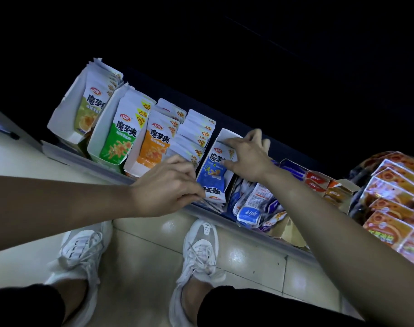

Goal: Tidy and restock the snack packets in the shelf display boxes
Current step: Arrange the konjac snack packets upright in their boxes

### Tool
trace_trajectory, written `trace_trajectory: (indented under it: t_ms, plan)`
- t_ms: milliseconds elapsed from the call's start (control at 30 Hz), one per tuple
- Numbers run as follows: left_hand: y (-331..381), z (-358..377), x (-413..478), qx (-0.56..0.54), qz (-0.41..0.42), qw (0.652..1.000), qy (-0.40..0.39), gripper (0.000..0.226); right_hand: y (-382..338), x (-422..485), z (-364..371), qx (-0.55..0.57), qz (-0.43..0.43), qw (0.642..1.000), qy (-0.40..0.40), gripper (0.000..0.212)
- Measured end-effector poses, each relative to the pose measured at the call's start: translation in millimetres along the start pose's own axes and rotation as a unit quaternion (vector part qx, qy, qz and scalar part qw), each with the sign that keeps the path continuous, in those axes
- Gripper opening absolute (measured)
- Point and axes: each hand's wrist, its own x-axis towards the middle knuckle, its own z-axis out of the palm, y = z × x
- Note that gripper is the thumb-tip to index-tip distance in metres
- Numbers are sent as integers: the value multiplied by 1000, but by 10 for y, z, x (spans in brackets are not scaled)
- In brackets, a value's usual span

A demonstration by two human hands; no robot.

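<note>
A low shelf holds a row of white display boxes of snack packets. My right hand rests on the top of the blue packets standing in the white box near the middle, fingers spread over their upper edges. My left hand pinches a small stack of blue-and-white packets at the front of that same box. To the left stand boxes of olive packets, green packets and orange packets, then a loose stack of white packets.
Loose blue and white sachets lie jumbled right of the blue box. Red and orange cartons follow, and a pile of orange wrapped packs sits at far right. The shelf's front rail runs diagonally. My white shoes stand on tiled floor.
</note>
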Motion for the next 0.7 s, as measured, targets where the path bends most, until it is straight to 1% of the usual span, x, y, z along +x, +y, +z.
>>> trace_trajectory:
  t_ms: [267, 333, 400, 467, 600, 700]
  plan:
    - [7, -24, -20, -10, -13, 1000, -4, 13, -63, 104, 95, -59, 5, 998, 33, 42]
    - [5, -31, -24, -12, -15, 1000, -6, 14, -63, 139, 125, -102, -1, 994, 49, 30]
    - [4, -34, -22, -13, -14, 1000, -5, 13, -43, 150, 153, -126, -5, 989, 77, 13]
    - [5, -30, -20, -15, -14, 1000, -5, 14, -28, 141, 178, -110, -1, 989, 99, 20]
    - [3, -17, -7, -8, -17, 1000, 0, 14, 24, 128, 210, -89, 8, 991, 101, 9]
    - [20, 13, 11, 5, -20, 1000, 7, 13, 55, 48, 170, -24, -3, 993, 111, 7]
